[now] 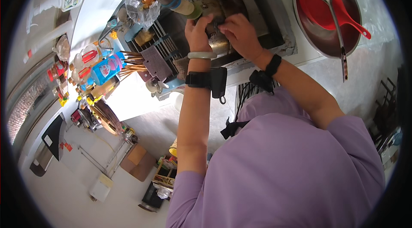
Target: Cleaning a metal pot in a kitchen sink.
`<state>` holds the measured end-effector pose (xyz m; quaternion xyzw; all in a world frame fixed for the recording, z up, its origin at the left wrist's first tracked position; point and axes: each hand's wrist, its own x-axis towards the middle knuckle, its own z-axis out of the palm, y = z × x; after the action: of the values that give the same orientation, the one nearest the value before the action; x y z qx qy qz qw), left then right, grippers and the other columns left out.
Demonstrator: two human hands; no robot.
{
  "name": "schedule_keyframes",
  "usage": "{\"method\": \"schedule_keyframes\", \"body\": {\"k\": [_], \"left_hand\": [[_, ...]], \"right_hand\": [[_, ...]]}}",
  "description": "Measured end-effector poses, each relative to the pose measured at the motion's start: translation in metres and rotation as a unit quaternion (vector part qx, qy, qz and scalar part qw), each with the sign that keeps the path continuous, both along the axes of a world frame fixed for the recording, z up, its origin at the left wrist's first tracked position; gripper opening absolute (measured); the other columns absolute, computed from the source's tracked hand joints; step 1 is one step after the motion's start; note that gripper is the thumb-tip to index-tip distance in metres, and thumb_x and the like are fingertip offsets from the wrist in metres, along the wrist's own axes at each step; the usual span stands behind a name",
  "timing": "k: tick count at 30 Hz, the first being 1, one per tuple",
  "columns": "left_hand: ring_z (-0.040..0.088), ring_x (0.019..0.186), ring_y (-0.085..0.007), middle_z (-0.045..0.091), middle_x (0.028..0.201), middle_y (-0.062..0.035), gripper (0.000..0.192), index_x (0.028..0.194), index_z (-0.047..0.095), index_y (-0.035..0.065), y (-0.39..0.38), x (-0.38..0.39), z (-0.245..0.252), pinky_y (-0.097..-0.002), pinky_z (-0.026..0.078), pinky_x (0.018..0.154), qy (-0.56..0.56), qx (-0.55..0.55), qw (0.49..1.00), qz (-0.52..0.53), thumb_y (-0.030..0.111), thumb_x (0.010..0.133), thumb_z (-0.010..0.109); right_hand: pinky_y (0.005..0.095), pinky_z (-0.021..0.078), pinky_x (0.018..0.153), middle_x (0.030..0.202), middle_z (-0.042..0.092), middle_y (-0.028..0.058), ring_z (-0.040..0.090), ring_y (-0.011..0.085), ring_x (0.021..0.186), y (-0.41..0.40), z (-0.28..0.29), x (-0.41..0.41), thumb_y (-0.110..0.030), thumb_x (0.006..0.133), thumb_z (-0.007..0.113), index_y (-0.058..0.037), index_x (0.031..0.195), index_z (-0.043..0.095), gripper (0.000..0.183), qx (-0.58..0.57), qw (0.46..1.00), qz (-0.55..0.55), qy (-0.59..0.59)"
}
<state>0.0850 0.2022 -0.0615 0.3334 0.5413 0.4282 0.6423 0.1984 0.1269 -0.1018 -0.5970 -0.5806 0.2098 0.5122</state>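
Observation:
Both my hands are raised close together over a dark sink basin (238,1). My left hand (198,33), with a pale bangle at its wrist, has its thumb and fingers drawn together near the green end of a faucet (186,7). To its right, my right hand (239,33) pinches a small dark item (219,21) that lies between the two hands. What this item is cannot be told, nor whether my left fingers also grip it. A metal surface inside the basin shows below the hands.
At the right, a steel bowl (295,18) holds a red plastic scoop or strainer (344,10) and a metal ladle (334,12). Left of the sink are a dish rack (164,39), a clear plastic bag of scraps (136,5), chopsticks (133,67) and a blue detergent bottle (106,70).

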Motion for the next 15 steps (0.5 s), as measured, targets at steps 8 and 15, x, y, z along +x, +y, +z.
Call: {"method": "schedule_keyframes", "body": {"k": [8, 15], "left_hand": [[0.057, 0.083, -0.0185, 0.062, 0.086, -0.0052, 0.015, 0.088, 0.062, 0.0013, 0.003, 0.004, -0.006, -0.0311, 0.045, 0.075, 0.037, -0.008, 0.999, 0.008, 0.01, 0.076, 0.061], [0.056, 0.073, -0.0178, 0.06, 0.082, -0.0053, 0.012, 0.085, 0.06, 0.0025, 0.011, 0.007, -0.014, -0.0296, 0.046, 0.065, 0.035, 0.006, 0.999, 0.022, 0.011, 0.078, 0.059]], "right_hand": [[0.0392, 0.0471, 0.071, 0.087, 0.056, 0.0097, 0.054, 0.0309, 0.087, 0.042, 0.001, 0.001, -0.004, 0.079, 0.061, -0.0041, 0.082, 0.061, 0.003, 0.001, 0.999, -0.04, 0.007], [0.0401, 0.0472, 0.073, 0.086, 0.054, 0.0097, 0.053, 0.0309, 0.087, 0.056, 0.0, -0.002, -0.005, 0.079, 0.059, -0.0043, 0.08, 0.06, 0.001, -0.003, 1.0, -0.019, -0.012]]}}
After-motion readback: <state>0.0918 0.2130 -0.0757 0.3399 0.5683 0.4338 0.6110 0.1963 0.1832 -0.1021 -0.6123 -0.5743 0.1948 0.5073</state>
